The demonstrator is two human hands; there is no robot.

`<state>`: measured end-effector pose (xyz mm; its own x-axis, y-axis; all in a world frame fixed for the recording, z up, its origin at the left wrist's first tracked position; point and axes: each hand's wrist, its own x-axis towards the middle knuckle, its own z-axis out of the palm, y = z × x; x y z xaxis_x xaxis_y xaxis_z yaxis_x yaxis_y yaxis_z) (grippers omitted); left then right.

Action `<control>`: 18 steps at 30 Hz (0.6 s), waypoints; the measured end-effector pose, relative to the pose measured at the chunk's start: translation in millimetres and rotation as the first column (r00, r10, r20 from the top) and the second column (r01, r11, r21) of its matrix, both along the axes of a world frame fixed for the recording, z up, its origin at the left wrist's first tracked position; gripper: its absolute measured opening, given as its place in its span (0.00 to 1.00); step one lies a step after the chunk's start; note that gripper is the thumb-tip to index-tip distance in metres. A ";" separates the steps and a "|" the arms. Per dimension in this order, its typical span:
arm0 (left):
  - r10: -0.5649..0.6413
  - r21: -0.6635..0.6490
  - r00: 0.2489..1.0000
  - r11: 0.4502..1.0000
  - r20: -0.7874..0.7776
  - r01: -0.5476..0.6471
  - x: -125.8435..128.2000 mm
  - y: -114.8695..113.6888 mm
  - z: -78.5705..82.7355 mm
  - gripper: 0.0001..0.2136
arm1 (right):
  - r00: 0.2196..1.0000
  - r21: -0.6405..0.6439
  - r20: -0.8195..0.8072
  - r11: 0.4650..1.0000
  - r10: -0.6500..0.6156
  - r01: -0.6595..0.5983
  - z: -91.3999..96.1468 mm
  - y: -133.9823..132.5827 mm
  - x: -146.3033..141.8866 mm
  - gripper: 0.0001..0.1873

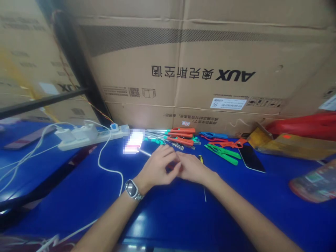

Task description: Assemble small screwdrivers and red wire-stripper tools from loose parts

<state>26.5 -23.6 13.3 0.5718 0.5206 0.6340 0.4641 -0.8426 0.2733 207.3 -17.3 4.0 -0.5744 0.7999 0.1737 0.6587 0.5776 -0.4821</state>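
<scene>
My left hand [161, 166], with a watch [131, 189] on its wrist, is closed and meets my right hand [193, 168] over the blue table. A thin metal rod [145, 152] sticks out to the left from under my left fingers, and a dark orange patch shows between the hands; it looks like a long-neck lighter held in both. My right fingers curl inward, partly hidden behind the left. Just beyond lie several orange-handled long-neck lighters [182, 131] with metal tubes. A yellow-handled screwdriver [201, 159] lies partly under my right wrist.
A lit phone [134, 140] is left of the hands, near a power strip [91, 136] with white cables. Green plastic handle shells [223, 154], a dark phone [252, 159] and a bottle [313, 182] lie right. Cardboard [183, 45] walls the back.
</scene>
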 end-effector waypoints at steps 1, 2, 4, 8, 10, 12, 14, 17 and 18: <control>-0.002 -0.033 1.000 0.999 -0.015 0.001 0.4 1.2 -1.7 0.05 | 0.998 0.023 0.060 1.000 0.003 -0.004 0.3 1.9 -2.0 0.09; 0.002 -0.076 1.000 0.997 -0.022 -0.004 0.3 3.0 -3.7 0.05 | 0.995 0.044 0.103 0.999 0.001 -0.005 -0.4 4.0 -4.0 0.09; 0.021 -0.170 1.000 0.985 -0.014 -0.023 -1.2 7.5 -7.8 0.08 | 0.990 0.085 0.144 0.996 -0.005 -0.007 -4.3 8.2 -7.9 0.11; 0.066 -0.304 0.998 0.950 -0.005 -0.065 -5.5 15.1 -12.7 0.09 | 0.986 0.184 0.161 0.981 0.033 -0.063 -14.3 12.9 -10.9 0.16; 0.086 -0.318 0.996 0.944 -0.004 -0.083 -7.6 17.6 -13.5 0.09 | 0.990 0.219 0.138 0.973 0.040 -0.070 -13.4 12.1 -8.0 0.17; 0.113 -0.322 0.994 0.941 0.012 -0.103 -9.8 19.7 -14.4 0.09 | 0.998 0.238 0.065 0.971 0.012 -0.027 -6.8 9.2 -0.4 0.17; 0.133 -0.325 0.991 0.938 0.027 -0.117 -11.0 21.4 -16.0 0.09 | 0.999 0.215 -0.035 0.976 -0.040 0.046 2.4 4.2 11.8 0.22; 0.107 -0.317 0.994 0.944 0.022 -0.094 -8.3 21.2 -18.9 0.06 | 0.949 0.104 -0.063 0.944 -0.309 0.314 11.6 -7.6 33.6 0.15; 0.078 -0.311 0.997 0.948 0.001 -0.073 -5.8 20.0 -19.8 0.05 | 0.905 0.084 -0.009 0.902 -0.424 0.424 12.2 -12.4 40.0 0.10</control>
<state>20.6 -3.6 -6.5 0.5160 0.7342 0.4413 0.5176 -0.6777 0.5223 247.3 -29.7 16.2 -0.1858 0.9513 0.2458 0.8542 0.2801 -0.4380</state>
